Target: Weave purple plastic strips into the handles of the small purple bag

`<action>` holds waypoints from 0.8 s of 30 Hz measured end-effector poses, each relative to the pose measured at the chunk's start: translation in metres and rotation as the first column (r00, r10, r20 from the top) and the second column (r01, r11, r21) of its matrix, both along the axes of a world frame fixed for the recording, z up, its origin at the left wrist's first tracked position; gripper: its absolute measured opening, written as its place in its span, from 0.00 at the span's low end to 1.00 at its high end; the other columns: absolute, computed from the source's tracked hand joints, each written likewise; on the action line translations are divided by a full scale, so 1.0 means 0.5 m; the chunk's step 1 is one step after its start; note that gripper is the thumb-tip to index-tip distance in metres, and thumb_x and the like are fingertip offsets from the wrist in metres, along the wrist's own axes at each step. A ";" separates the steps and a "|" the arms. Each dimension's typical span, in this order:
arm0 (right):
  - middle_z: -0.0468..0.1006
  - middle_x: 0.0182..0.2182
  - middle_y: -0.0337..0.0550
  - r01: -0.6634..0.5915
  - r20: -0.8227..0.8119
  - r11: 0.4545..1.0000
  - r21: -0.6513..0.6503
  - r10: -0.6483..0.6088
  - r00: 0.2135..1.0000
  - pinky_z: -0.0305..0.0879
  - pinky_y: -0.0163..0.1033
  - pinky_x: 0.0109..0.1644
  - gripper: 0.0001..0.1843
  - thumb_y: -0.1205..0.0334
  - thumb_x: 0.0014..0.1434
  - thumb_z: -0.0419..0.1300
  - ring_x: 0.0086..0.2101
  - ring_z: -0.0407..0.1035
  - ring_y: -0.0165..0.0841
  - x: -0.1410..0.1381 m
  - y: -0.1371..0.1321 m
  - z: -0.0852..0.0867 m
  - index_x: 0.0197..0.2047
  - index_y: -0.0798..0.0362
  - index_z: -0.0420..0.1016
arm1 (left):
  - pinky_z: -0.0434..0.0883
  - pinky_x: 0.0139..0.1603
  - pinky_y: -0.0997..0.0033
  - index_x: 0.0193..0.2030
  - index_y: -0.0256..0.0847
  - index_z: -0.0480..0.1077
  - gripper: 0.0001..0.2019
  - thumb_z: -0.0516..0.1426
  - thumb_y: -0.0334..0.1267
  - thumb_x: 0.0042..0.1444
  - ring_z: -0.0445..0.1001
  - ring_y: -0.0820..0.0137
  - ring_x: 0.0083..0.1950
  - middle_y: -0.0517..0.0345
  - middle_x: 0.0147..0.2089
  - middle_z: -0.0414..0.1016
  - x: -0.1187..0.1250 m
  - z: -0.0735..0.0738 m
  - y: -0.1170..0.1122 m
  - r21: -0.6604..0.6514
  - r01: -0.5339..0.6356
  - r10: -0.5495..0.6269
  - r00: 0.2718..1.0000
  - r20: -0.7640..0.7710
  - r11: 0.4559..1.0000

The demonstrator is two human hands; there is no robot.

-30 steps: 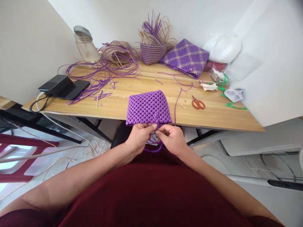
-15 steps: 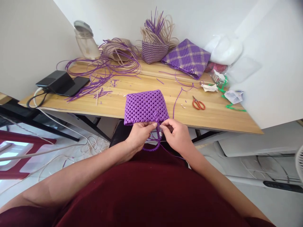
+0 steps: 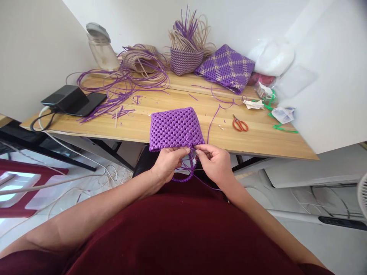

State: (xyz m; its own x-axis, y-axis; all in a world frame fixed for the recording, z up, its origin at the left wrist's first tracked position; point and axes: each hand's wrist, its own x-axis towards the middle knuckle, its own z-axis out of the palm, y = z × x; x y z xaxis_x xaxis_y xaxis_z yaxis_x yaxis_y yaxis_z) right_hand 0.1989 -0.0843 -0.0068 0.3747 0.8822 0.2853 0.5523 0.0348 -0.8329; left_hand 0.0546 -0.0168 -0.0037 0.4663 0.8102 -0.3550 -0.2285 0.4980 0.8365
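Note:
A purple woven bag [image 3: 175, 128] lies over the front edge of the wooden table, its opening toward me. Its braided handle [image 3: 183, 179] loops down over my lap. My left hand [image 3: 169, 160] pinches the bag's rim beside the base of the handle, thumb on top. Just right of it, my right hand [image 3: 214, 160] is closed at the same spot, thumb and forefinger pinching what looks like a thin purple strip against the handle base. The fingertips hide the exact grip. Loose purple strands hang inside the handle loop.
Orange-handled scissors [image 3: 240, 124] lie to the right on the table [image 3: 275, 141]. Purple strips [image 3: 122, 84] and cut bits spread at left near a black device [image 3: 67, 100]. Behind stand a half-woven basket [image 3: 186, 61], a checked purple bag [image 3: 226, 68] and a jar [image 3: 101, 51].
My right hand has moved slightly up and left, its fingertips now closer to the bag's rim. My left hand keeps its hold. The whole view has shifted a little.

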 end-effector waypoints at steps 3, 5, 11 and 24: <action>0.83 0.33 0.45 0.003 0.077 1.000 -0.028 0.000 0.997 0.72 0.40 0.37 0.12 0.61 0.58 0.62 0.30 0.76 0.36 0.004 -0.001 -0.005 0.43 0.53 0.84 | 0.49 0.18 0.78 0.32 0.30 0.75 0.12 0.68 0.34 0.41 0.58 0.82 0.20 0.54 0.30 0.72 0.003 -0.011 -0.002 0.015 0.018 -0.018 1.000 0.000 1.000; 0.83 0.31 0.44 -0.012 0.091 0.998 -0.059 0.018 0.996 0.72 0.40 0.35 0.12 0.61 0.58 0.62 0.29 0.76 0.36 0.009 0.001 -0.009 0.43 0.52 0.84 | 0.51 0.18 0.77 0.33 0.31 0.75 0.13 0.69 0.35 0.40 0.59 0.81 0.21 0.53 0.31 0.73 0.006 -0.018 -0.004 0.021 0.010 -0.010 1.000 -0.001 1.000; 0.82 0.28 0.42 -0.084 -0.039 0.985 -0.151 0.079 0.996 0.71 0.37 0.29 0.10 0.63 0.57 0.61 0.24 0.75 0.34 0.021 0.011 -0.019 0.40 0.52 0.83 | 0.51 0.16 0.78 0.30 0.32 0.74 0.12 0.69 0.35 0.41 0.60 0.81 0.20 0.54 0.29 0.73 0.013 -0.016 -0.012 0.036 -0.009 0.008 1.000 0.018 0.999; 0.79 0.34 0.46 -0.111 0.540 0.992 -0.066 0.130 0.831 0.64 0.43 0.44 0.07 0.66 0.62 0.58 0.38 0.71 0.39 0.028 -0.013 0.049 0.35 0.52 0.78 | 0.72 0.38 0.74 0.33 0.34 0.77 0.09 0.67 0.36 0.46 0.75 0.72 0.35 0.52 0.36 0.79 0.016 -0.051 -0.007 0.246 -0.077 0.088 0.996 -0.033 0.966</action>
State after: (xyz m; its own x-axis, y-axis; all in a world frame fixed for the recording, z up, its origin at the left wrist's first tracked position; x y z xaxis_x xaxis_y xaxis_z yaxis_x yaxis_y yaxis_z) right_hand 0.2127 -0.0908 0.0176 0.0578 0.9218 0.3833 0.9088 0.1104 -0.4024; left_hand 0.0625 -0.0202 -0.0291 0.3827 0.9100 -0.1595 -0.2215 0.2579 0.9404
